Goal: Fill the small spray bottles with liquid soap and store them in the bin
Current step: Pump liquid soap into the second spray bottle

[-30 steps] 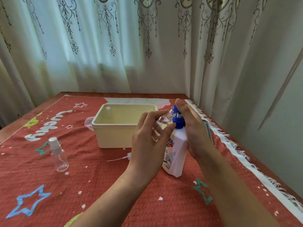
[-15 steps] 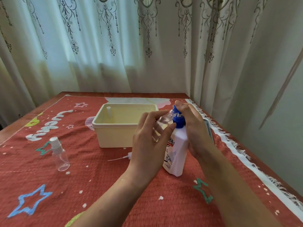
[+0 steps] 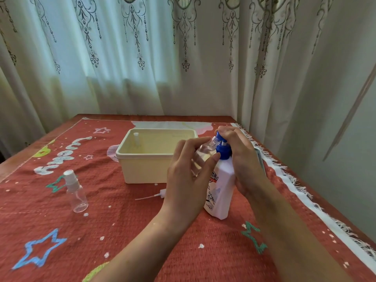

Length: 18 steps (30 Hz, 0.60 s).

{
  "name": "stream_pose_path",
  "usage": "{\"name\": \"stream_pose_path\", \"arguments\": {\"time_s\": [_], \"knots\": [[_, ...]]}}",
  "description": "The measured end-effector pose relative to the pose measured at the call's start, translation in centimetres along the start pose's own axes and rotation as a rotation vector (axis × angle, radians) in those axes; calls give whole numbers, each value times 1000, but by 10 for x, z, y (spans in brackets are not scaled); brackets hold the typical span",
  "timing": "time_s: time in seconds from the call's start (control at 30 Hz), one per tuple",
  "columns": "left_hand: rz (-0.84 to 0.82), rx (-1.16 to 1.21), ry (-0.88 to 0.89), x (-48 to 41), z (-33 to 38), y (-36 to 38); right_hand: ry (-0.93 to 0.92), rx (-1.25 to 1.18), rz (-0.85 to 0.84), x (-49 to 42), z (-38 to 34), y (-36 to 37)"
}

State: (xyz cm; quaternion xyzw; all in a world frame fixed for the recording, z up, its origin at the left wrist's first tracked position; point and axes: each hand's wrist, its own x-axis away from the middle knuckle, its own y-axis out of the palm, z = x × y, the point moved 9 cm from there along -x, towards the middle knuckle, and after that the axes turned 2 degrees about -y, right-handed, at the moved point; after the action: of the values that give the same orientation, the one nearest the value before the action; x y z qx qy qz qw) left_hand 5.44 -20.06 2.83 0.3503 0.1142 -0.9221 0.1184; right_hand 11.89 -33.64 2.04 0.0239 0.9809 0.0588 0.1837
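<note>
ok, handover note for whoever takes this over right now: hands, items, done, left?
Left hand: holds an uncapped small bottle, tilted, mouth at the soap bottle's blue pump.
Right hand: on the pump head of the soap bottle.
Loose spray cap lies in front of the bin.
Done: one bottle in bin.
Left: finish filling, cap, store; then the capped bottle on the left.

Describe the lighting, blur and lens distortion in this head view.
Head view: soft daylight glows through the curtains; shadows on the tablecloth are faint; wide-angle lens bows the edges; the forearms blur at the bottom, while the held small bottle and bin stay fairly sharp.
</note>
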Motion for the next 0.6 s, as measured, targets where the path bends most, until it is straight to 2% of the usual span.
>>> {"name": "stream_pose_path", "arguments": {"time_s": [0.17, 0.37, 0.6], "knots": [[-12, 10, -22, 2, -3, 2, -41, 27, 4, 0, -2, 1], [11, 5, -17, 1, 1, 3, -25, -48, -15, 0, -1, 2], [-5, -11, -23, 3, -2, 4, -62, 24, -1, 0, -3, 0]]}}
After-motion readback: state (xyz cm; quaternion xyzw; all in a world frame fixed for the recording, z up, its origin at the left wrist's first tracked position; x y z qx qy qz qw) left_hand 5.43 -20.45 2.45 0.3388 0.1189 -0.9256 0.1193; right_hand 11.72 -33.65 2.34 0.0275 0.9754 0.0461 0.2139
